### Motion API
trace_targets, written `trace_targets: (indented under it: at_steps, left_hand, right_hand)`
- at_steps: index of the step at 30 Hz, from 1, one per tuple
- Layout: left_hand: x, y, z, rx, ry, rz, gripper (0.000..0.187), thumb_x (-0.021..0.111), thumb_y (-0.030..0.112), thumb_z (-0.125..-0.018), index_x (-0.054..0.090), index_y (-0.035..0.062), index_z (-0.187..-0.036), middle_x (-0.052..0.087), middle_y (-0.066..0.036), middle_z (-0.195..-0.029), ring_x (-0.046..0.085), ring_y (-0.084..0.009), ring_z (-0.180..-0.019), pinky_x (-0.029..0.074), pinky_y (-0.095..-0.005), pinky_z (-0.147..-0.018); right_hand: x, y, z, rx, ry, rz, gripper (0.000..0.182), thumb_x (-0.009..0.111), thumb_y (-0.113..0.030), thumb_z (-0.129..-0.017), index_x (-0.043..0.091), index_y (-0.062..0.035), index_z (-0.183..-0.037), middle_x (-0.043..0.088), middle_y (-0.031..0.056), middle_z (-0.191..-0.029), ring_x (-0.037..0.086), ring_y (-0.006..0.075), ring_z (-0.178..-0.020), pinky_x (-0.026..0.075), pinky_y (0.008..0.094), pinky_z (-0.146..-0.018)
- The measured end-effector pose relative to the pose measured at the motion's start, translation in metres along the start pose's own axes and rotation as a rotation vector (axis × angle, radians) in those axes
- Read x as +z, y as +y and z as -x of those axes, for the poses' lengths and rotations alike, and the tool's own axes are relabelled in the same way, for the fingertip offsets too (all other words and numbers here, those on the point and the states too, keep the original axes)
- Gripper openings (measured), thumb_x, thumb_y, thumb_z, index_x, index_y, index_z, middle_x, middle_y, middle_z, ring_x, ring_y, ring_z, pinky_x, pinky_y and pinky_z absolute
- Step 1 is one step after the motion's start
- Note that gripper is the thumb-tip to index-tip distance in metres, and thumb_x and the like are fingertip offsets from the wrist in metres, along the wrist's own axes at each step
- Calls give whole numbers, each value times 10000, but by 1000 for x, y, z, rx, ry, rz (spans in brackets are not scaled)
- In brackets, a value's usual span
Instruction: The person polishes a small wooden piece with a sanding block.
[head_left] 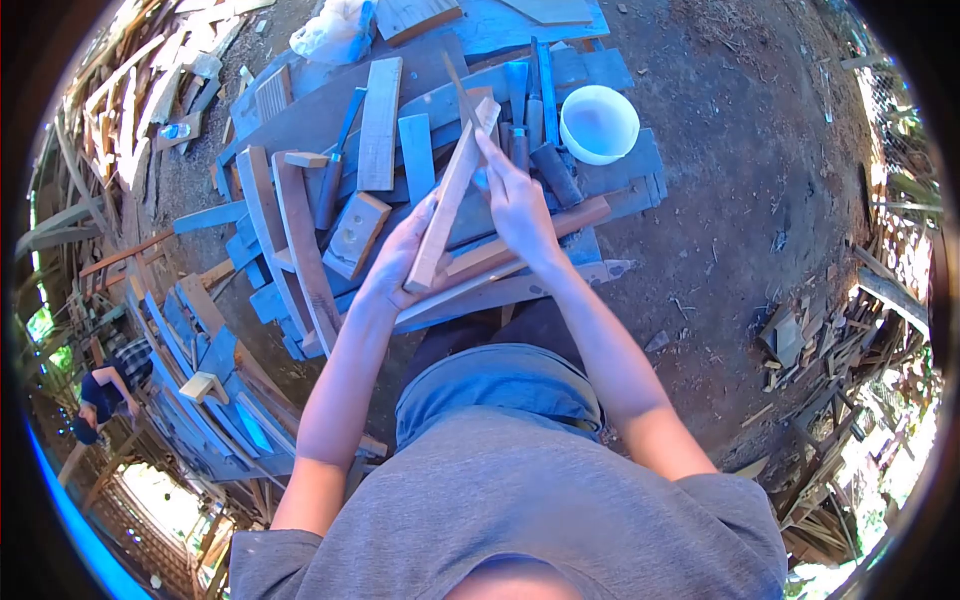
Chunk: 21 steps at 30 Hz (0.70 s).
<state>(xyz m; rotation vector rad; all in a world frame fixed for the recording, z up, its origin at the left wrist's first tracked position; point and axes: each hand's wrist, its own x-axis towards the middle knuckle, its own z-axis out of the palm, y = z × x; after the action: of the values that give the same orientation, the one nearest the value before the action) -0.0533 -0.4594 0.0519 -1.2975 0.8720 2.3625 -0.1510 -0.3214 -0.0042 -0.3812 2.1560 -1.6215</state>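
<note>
My left hand [400, 250] is closed around the lower end of a pale wooden bar [452, 205], which slants up and away from me. My right hand [520, 205] grips a long, thin, file-like tool [460, 88]; its narrow blade points away and lies against the bar's far end. The fingers mostly cover its handle. Just beyond my right hand are a chisel [518, 110] and another dark-handled tool [556, 170]. Left of the bar rests a wooden block with round hollows [356, 235].
A white bucket [600, 125] stands at the workbench's right. Boards [380, 125], curved wooden pieces [305, 250] and a blue-bladed tool [330, 190] lie on the left. A white plastic bag [335, 32] sits at the back. Another person [105, 390] bends over at far left.
</note>
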Motion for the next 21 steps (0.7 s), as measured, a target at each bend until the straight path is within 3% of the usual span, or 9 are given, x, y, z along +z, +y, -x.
trace_targets:
  at_steps: [2, 4, 8, 11, 14, 15, 16, 20, 21]
  left_hand:
    - [-10, 4, -1, -75, -242, 297, 372, 428, 384, -1031, 485, 148, -1312, 441, -27, -667, 410, -104, -400, 355, -220, -279]
    - [-14, 3, -4, -75, -259, 326, 373, 419, 403, -1030, 503, 113, -1250, 429, -24, -652, 398, -99, -411, 346, -216, -282]
    - [-5, 2, -3, -33, -99, 56, 453, 389, 419, -1037, 460, 82, -1331, 424, -18, -637, 417, -94, -426, 348, -209, -304]
    - [0, 4, -4, -22, -250, 186, 497, 405, 409, -1034, 408, 68, -1396, 418, -18, -617, 422, -91, -418, 354, -212, -302]
    - [-3, 13, -15, -19, -186, 130, 392, 486, 479, -988, 563, 99, -1044, 432, 5, -605, 385, -101, -363, 325, -225, -281]
    - [-4, 11, -14, 3, -231, 145, 490, 429, 408, -1026, 453, 54, -1364, 415, -3, -615, 369, -91, -385, 344, -215, -292]
    - [-2, 12, -15, 9, -240, 144, 490, 429, 408, -1026, 453, 54, -1364, 415, -3, -615, 369, -91, -385, 344, -215, -292]
    - [1, -3, -21, 21, -35, 13, 384, 465, 449, -1004, 548, 82, -1079, 417, 14, -616, 374, -95, -378, 354, -238, -286]
    - [1, -4, -22, 31, -35, 8, 378, 468, 456, -1001, 544, 87, -1030, 424, 14, -619, 386, -96, -382, 359, -244, -286]
  right_hand:
    - [1, -12, -15, 4, -35, 3, 430, 421, -154, -995, 448, -166, -1424, 639, 298, -914, 641, 433, -896, 505, 480, -745]
    - [2, -22, -19, 114, -60, 105, 433, 412, -149, -995, 442, -173, -1427, 634, 300, -887, 645, 439, -845, 502, 504, -715]
    - [-3, -15, 26, -30, -2, 164, 423, 399, -147, -996, 462, -196, -1412, 645, 291, -867, 645, 449, -813, 503, 527, -720]
    - [-4, -20, -1, 16, -72, 176, 428, 431, -136, -994, 460, -188, -1418, 643, 292, -890, 645, 440, -857, 501, 500, -737]
    - [1, -41, -2, 90, -87, 270, 430, 454, -133, -990, 467, -182, -1417, 636, 296, -885, 641, 439, -862, 491, 492, -737]
    - [0, -40, 11, 60, -103, 313, 424, 439, -145, -994, 468, -178, -1415, 639, 294, -910, 643, 434, -869, 495, 488, -741]
    - [-2, -35, 22, 32, -127, 361, 419, 423, -157, -997, 469, -174, -1413, 642, 291, -935, 646, 429, -876, 498, 484, -744]
    - [-11, 2, -8, -52, -9, 266, 464, 423, -163, -964, 450, -207, -1426, 661, 283, -911, 651, 445, -893, 521, 516, -796]
    - [-14, 1, -25, 129, -50, 322, 463, 423, -161, -961, 457, -209, -1420, 659, 284, -944, 640, 457, -912, 515, 522, -812]
